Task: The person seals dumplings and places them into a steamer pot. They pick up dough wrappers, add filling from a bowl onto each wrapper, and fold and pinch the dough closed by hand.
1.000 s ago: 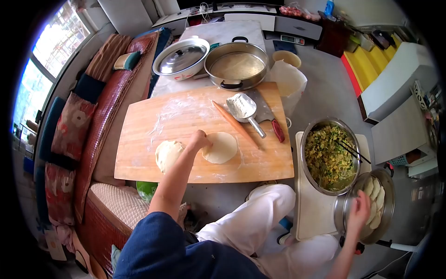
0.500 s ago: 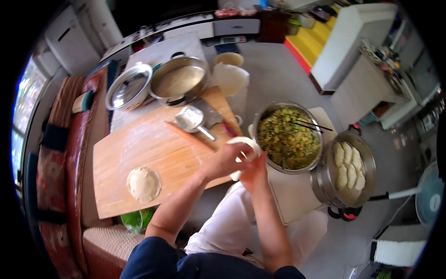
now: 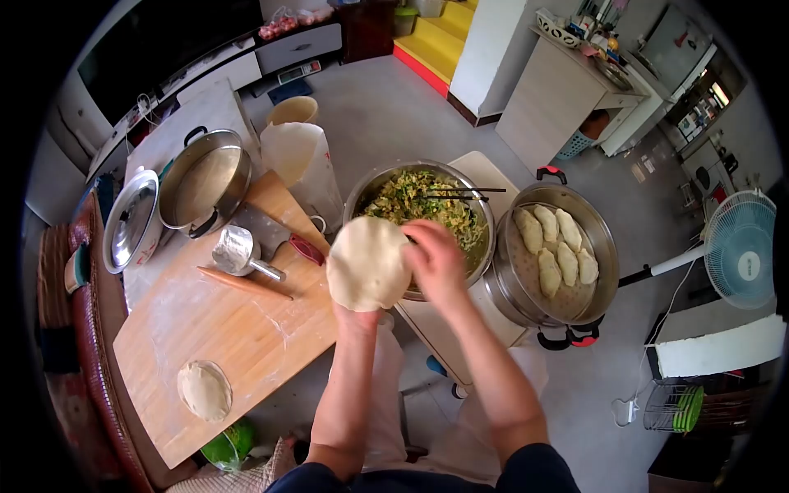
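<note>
A flat round dough wrapper (image 3: 368,263) lies over my left hand (image 3: 357,316), whose fingers are hidden beneath it. My right hand (image 3: 436,261) is at the wrapper's right edge, fingers bent together; what they grip, if anything, is too blurred to tell. Just behind both hands is a steel bowl of chopped green and yellow filling (image 3: 407,195), with dark chopsticks (image 3: 460,195) across it. To the right, a steamer pot (image 3: 604,238) holds several filled dumplings (image 3: 567,264). More round dough (image 3: 205,391) rests on the wooden board (image 3: 238,337) at the left.
On the board lie a rolling pin (image 3: 244,283), a metal flour scoop (image 3: 238,251) and a cleaver with a red handle (image 3: 306,249). Behind stand a two-handled pan (image 3: 205,182), a lidded basin (image 3: 133,220) and a white-lined bin (image 3: 300,164). A fan (image 3: 740,251) stands at the right.
The view has turned right. The wrapper has left the board and now lies on my left hand over the bowl's near edge. My right hand has come from the steamer pot to the wrapper.
</note>
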Demonstrator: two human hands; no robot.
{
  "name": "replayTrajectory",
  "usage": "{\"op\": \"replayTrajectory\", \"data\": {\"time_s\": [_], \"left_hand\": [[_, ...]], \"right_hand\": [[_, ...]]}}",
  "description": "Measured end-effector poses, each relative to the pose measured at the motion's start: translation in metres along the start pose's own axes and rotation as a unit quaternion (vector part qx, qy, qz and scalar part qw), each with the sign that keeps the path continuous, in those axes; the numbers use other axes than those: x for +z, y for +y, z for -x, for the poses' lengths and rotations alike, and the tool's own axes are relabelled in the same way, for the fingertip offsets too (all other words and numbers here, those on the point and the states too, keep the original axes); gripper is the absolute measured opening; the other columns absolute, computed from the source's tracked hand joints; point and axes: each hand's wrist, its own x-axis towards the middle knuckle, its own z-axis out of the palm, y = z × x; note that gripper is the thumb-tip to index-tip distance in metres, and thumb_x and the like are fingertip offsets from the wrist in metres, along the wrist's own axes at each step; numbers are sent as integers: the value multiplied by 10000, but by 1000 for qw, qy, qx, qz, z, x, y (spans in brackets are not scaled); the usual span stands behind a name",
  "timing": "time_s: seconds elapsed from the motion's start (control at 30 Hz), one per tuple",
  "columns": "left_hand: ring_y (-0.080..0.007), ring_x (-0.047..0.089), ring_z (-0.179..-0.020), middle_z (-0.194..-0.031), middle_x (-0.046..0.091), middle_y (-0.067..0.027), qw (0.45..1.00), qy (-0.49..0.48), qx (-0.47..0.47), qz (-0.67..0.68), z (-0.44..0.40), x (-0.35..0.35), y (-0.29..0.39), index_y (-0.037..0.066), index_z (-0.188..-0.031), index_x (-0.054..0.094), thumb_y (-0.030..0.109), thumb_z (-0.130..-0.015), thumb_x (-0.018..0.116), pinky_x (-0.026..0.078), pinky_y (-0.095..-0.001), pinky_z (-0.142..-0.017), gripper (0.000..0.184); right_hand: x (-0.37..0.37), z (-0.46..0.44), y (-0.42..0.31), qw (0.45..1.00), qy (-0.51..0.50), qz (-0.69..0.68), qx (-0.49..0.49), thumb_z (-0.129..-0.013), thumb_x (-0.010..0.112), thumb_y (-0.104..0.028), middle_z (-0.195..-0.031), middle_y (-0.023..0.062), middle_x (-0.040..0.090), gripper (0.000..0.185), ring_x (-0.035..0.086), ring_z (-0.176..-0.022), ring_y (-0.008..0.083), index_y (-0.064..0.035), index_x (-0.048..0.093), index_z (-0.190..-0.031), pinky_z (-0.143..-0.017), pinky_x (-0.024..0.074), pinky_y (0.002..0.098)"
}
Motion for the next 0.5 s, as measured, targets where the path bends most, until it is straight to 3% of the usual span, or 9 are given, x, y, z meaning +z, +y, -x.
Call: {"op": "replayTrajectory", "data": {"time_s": [0.03, 0.07, 0.1, 0.17, 0.27, 0.5], "left_hand": [[-355, 502, -1299, -1414, 529, -133, 999, 26, 25, -2, 0, 10, 3, 89, -1408, 472, 394, -997, 487, 417, -540, -1102, 512], [-354, 499, -1302, -1415, 528, -132, 999, 19, 34, 8, -5, 17, 11, 90, -1411, 468, 391, -1001, 480, 412, -547, -1105, 509], [-354, 497, -1304, -1415, 527, -131, 999, 11, 43, 18, -10, 22, 17, 91, -1414, 465, 387, -1004, 474, 407, -554, -1109, 505], [-338, 516, -1287, -1403, 538, -119, 997, -28, 65, 17, -18, 19, 25, 84, -1403, 468, 360, -1022, 434, 432, -515, -1096, 472], [-332, 526, -1278, -1394, 546, -113, 996, -26, 79, 41, -37, 0, 39, 78, -1389, 479, 348, -1026, 420, 441, -502, -1086, 456], [-343, 518, -1285, -1408, 538, -114, 988, 87, 123, -18, -52, -10, 37, 90, -1391, 483, 380, -1024, 424, 428, -550, -1080, 471]], "right_hand": [[-14, -3, 25, 991, -5, 127, -44, -861, 691, -89, -1059, 56, 658, 179, 636, -958, 248, -102, 700, -1039, -839, 525, 367], [-24, -3, 48, 984, -71, 166, -9, -860, 685, -76, -960, 58, 660, 131, 636, -923, 226, -105, 733, -978, -805, 529, 370], [-35, -2, 56, 964, -174, 197, 22, -799, 698, -5, -919, 77, 649, 196, 647, -901, 263, -93, 747, -967, -788, 523, 373], [-35, 5, 90, 929, -311, 202, -7, -796, 697, -11, -911, 78, 647, 237, 651, -899, 280, -111, 748, -1005, -783, 526, 400], [-21, 8, 114, 893, -414, 174, -25, -782, 697, -28, -930, 90, 657, 288, 656, -935, 298, -135, 743, -1046, -794, 529, 405], [-7, 1, 127, 907, -398, 108, -88, -765, 711, -35, -916, 91, 639, 189, 637, -920, 299, -83, 681, -946, -768, 528, 402]]}}
